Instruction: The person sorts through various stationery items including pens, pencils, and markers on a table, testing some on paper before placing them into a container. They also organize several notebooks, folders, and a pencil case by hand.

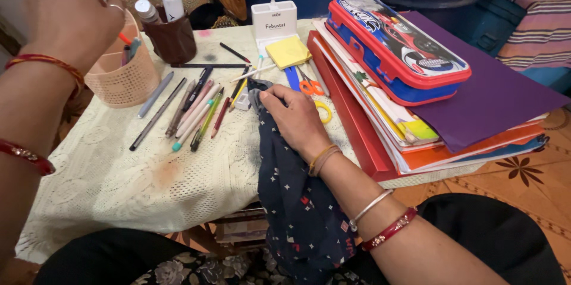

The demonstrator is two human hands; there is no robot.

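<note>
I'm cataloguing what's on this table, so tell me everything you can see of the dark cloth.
The dark cloth is navy fabric, soft-looking, printed with small pale stars and a few red marks. It lies crumpled, draped from the table's cream lace cover over the near edge and down toward the lap. The right hand presses on its upper end, fingers curled into the folds.

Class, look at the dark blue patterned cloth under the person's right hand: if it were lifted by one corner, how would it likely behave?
The dark blue patterned cloth would probably go floppy: it already drapes in folds over the table edge. It looks light, bunching under the right hand. Dragged sideways, it might catch the loose pens and pencils lying beside it.
</note>
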